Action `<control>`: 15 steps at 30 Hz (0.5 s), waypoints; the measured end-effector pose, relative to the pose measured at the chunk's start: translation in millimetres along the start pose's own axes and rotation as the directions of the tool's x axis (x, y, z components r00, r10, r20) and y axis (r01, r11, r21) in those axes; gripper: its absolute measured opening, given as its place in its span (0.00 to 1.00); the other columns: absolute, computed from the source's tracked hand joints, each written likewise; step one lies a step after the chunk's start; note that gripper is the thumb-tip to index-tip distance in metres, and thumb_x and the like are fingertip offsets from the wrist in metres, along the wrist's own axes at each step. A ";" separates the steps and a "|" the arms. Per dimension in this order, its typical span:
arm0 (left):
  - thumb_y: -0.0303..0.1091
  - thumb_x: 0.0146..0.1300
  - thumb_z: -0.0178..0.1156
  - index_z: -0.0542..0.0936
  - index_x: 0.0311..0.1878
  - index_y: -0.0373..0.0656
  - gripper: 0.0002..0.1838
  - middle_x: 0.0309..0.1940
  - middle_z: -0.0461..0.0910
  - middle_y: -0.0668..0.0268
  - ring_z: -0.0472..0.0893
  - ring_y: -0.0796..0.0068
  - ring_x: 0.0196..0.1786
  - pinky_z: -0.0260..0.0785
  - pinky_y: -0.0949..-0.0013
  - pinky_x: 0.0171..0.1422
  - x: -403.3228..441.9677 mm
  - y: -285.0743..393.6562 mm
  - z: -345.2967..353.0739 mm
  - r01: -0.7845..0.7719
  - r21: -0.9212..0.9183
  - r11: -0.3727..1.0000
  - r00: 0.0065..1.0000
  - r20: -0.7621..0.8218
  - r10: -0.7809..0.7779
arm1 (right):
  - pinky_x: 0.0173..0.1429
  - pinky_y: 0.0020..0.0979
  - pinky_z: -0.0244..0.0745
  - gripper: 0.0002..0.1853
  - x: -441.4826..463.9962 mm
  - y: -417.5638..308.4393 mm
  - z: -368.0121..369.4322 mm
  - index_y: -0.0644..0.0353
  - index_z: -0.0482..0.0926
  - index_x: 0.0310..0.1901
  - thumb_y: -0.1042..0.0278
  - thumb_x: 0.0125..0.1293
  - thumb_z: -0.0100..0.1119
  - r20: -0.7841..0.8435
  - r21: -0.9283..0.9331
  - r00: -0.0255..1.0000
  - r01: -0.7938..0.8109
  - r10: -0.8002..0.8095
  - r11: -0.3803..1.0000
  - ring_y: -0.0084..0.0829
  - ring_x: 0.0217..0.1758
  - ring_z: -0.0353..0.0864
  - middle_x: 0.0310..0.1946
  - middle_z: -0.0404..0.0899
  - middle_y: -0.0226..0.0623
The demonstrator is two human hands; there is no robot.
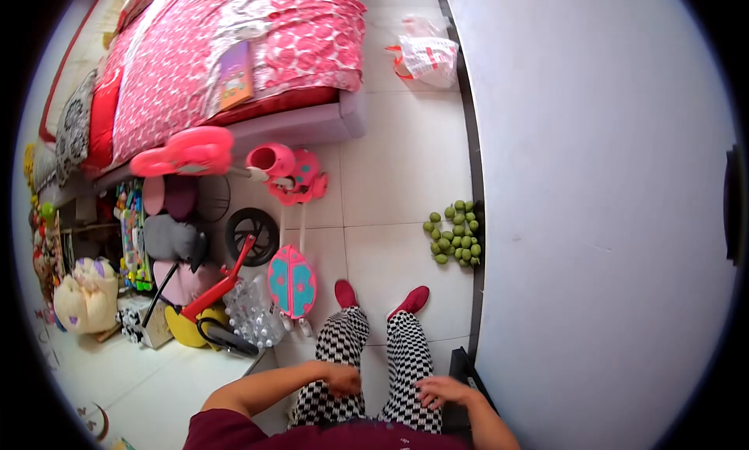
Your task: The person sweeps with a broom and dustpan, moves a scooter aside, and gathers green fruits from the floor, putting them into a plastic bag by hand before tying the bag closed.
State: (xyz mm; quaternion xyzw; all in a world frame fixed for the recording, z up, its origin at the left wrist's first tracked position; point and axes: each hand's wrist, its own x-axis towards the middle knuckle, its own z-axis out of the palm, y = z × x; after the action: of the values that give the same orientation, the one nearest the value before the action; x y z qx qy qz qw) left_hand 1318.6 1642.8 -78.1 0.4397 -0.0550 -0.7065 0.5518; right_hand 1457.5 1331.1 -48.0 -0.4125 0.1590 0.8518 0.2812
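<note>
My left hand point(341, 380) is closed in a loose fist over my left thigh, and no object shows in it. On my right thigh, my right hand point(442, 391) lies with its fingers spread, touching the black-and-white checkered trousers point(407, 356). Both hands are apart from everything on the floor. Ahead of my red shoes point(411, 299), several round green fruits point(456, 235) lie in a loose pile against the wall's base. Left of my feet stands a pink child's scooter point(292, 282) with a teal-and-pink deck.
A red balance bike point(211, 298) and a bag of clear bottles point(253, 313) crowd the left. A bed point(312, 52) with a book point(236, 76) stands ahead-left. A white plastic bag point(429, 58) lies far ahead by the wall point(593, 216). Tiled floor point(402, 161) runs between.
</note>
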 end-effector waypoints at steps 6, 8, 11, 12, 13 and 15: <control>0.46 0.58 0.62 0.72 0.60 0.39 0.30 0.44 0.81 0.49 0.81 0.53 0.47 0.73 0.58 0.54 117.4 -57.9 -234.9 0.204 0.189 0.961 0.620 -0.784 0.023 | 0.41 0.42 0.82 0.30 106.3 -5.5 -142.3 0.59 0.59 0.66 0.51 0.70 0.52 -0.638 0.457 0.749 0.556 -0.179 0.694 0.42 0.45 0.81 0.50 0.73 0.47; 0.53 0.58 0.62 0.68 0.65 0.41 0.36 0.51 0.78 0.49 0.79 0.53 0.53 0.71 0.59 0.58 146.5 -63.0 -301.3 0.199 0.056 0.978 0.509 -0.859 -0.054 | 0.44 0.47 0.81 0.34 149.8 -11.7 -182.3 0.57 0.54 0.69 0.47 0.69 0.51 -0.696 0.490 0.711 0.570 -0.098 0.660 0.47 0.51 0.77 0.55 0.69 0.50; 0.55 0.57 0.64 0.65 0.67 0.39 0.40 0.58 0.73 0.46 0.73 0.50 0.61 0.65 0.57 0.65 183.0 -50.0 -383.7 0.096 0.056 0.994 0.379 -0.925 0.015 | 0.49 0.52 0.78 0.39 214.0 -29.8 -239.2 0.55 0.49 0.71 0.42 0.68 0.50 -0.751 0.519 0.659 0.630 -0.044 0.578 0.52 0.61 0.70 0.63 0.60 0.54; 0.55 0.57 0.64 0.65 0.67 0.38 0.41 0.59 0.72 0.46 0.72 0.50 0.62 0.64 0.57 0.67 194.2 -38.6 -402.8 0.038 0.076 0.996 0.350 -0.935 0.058 | 0.51 0.53 0.77 0.40 236.2 -33.3 -258.8 0.53 0.47 0.72 0.41 0.67 0.51 -0.750 0.554 0.660 0.660 -0.040 0.507 0.53 0.62 0.68 0.65 0.58 0.55; 0.54 0.56 0.65 0.64 0.67 0.37 0.42 0.60 0.71 0.45 0.70 0.50 0.64 0.62 0.56 0.68 203.8 -23.8 -419.7 -0.021 0.100 0.995 0.315 -0.944 0.102 | 0.53 0.55 0.76 0.42 254.4 -39.9 -276.9 0.52 0.45 0.72 0.39 0.66 0.51 -0.752 0.581 0.658 0.689 -0.038 0.434 0.54 0.64 0.66 0.67 0.55 0.55; 0.54 0.56 0.66 0.63 0.67 0.35 0.44 0.62 0.68 0.44 0.67 0.49 0.66 0.59 0.56 0.70 238.2 -19.1 -454.2 -0.040 0.219 0.975 0.222 -0.949 0.222 | 0.55 0.58 0.74 0.45 276.5 -66.4 -301.3 0.50 0.42 0.73 0.36 0.65 0.52 -0.770 0.598 0.637 0.742 -0.041 0.304 0.56 0.67 0.62 0.69 0.50 0.55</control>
State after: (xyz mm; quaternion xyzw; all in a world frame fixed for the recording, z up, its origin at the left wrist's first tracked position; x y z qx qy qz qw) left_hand 1613.4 1638.0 -498.3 0.8148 0.2092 -0.2275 0.4906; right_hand 1544.1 1328.3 -453.2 -0.4810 0.5494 0.3307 0.5978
